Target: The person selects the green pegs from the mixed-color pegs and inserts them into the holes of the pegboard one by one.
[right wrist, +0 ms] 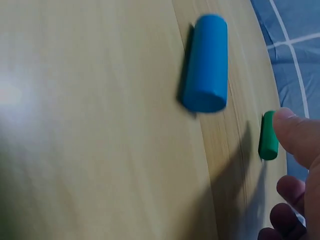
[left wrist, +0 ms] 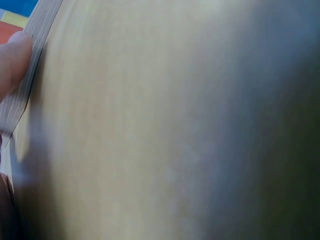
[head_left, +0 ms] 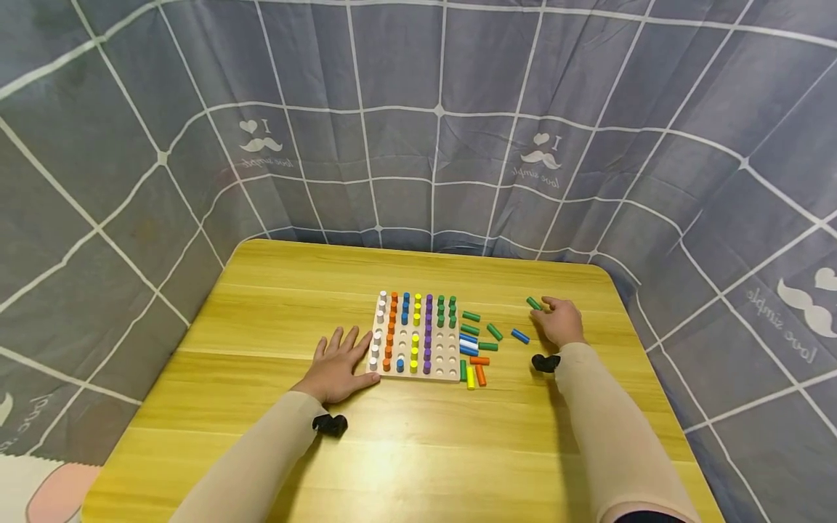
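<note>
A wooden pegboard (head_left: pixel 447 359) lies mid-table, with upright pegs in columns of white, orange, blue, yellow, purple and green. My left hand (head_left: pixel 336 367) rests spread on the table at the board's left side. In the left wrist view its thumb (left wrist: pixel 15 60) touches the board's edge. Over on the right, my right hand (head_left: pixel 559 322) is at a green peg (head_left: pixel 532 302) lying on the table. Its thumb (right wrist: pixel 296 134) overlaps that peg in the right wrist view, and no grip on it shows. A blue peg (right wrist: pixel 206 62) lies closer to that wrist.
Loose green, blue, white, orange and yellow pegs lie right of the board, among them an orange peg (head_left: pixel 481 375) and a yellow peg (head_left: pixel 470 378). Several holes in the board hold no peg. A grey gridded curtain (head_left: pixel 405 145) hangs round the wooden table (head_left: pixel 418 450).
</note>
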Available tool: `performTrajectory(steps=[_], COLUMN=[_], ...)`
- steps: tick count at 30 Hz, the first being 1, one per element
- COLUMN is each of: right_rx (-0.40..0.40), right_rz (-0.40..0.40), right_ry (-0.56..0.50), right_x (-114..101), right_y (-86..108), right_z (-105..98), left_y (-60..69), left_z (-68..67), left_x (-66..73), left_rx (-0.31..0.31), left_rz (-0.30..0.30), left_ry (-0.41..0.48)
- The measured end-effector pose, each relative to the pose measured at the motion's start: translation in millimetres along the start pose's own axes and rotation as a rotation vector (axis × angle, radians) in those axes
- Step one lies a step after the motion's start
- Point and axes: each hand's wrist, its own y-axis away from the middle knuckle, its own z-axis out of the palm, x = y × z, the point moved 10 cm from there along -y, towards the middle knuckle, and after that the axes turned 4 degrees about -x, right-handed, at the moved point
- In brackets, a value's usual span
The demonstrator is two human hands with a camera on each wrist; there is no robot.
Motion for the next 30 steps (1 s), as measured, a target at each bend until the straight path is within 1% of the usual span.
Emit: performTrajectory(steps=[5, 11, 19, 25, 30], right_rx=[-0.041, -0.078, -0.081, -0.083, -0.085], right_rz=[0.026, 0.012, -0.012, -0.011, -0.012], right_ry=[0.036, 0.084, 0.112, 0.155, 0.148], right_x=[11, 15, 2, -5, -6], right_y=[-8.6, -15.5, -16.2, -17.1, -21.0], right_z=[1, 5, 11, 14, 15], left_y=[0.5, -0.9, -0.6, -0.4, -1.4], left_z=[3.4, 5.1, 4.4, 2.3, 1.9], left_x=[1.4, 0.8, 0.1, -0.8, -2.5], left_rx=[0.004, 0.009, 0.002, 0.008, 0.02], left_rz=[0.008, 0.012, 0.003, -0.002, 0.001], left_ry=[0.016, 0.017, -0.008, 0.01, 0.025])
